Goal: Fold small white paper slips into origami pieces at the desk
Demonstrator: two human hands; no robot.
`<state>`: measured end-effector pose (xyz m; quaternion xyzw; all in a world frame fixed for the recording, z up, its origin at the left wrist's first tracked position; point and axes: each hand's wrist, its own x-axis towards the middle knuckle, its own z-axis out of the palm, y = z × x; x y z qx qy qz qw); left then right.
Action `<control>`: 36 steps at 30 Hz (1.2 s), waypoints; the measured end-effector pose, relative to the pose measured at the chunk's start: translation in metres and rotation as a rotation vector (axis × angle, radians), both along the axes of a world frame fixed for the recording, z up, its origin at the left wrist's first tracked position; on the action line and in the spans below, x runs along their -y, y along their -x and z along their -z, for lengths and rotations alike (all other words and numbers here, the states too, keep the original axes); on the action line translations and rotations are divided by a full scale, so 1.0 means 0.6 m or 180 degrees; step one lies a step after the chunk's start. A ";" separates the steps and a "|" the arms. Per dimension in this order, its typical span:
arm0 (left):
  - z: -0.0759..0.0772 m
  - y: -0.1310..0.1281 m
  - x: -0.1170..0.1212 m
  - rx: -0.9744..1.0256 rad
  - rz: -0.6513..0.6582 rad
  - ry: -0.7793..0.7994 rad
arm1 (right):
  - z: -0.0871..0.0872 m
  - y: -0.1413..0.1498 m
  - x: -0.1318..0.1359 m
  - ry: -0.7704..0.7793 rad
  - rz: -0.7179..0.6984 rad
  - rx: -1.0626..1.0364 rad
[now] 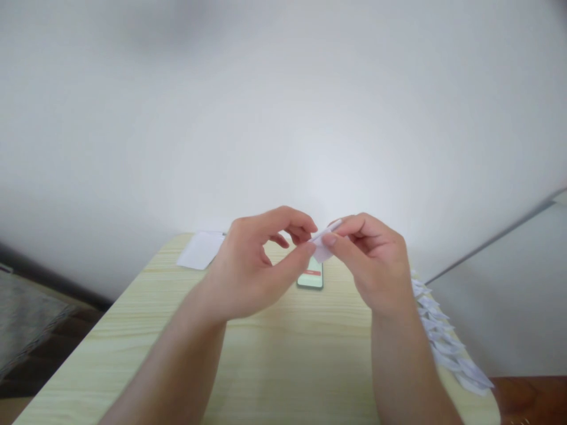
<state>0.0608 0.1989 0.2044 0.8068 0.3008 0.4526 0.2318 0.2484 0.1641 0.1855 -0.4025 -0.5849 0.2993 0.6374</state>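
Note:
A small folded piece of white paper (322,252) is held up above the table, between my two hands. My left hand (266,260) pinches its left end with thumb and fingertips. On the other side, my right hand (370,251) grips the paper between thumb and index finger, its remaining fingers curled. Beneath the paper lies a phone (310,280) with a lit screen, its upper part hidden by the paper and hands. White paper sheets (200,251) rest at the table's far left, partly behind my left hand.
The light wood-grain table (283,366) stands against a white wall (283,118). Several folded white paper pieces (443,333) lie in an overlapping row along its right edge, partly hidden by my right forearm. A dark gap runs beside the left edge.

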 end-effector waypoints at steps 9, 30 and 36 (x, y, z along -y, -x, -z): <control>0.167 0.056 0.057 -0.0683 -0.0514 0.0724 | 0.187 -0.003 0.104 0.1854 -0.0612 0.1514; 0.340 0.089 0.216 -0.1566 -0.0262 0.0300 | 0.285 0.014 0.176 0.0824 -0.0820 0.3052; 0.335 0.098 0.225 -0.1693 -0.0228 0.0330 | 0.275 0.013 0.156 0.0895 -0.1108 0.3265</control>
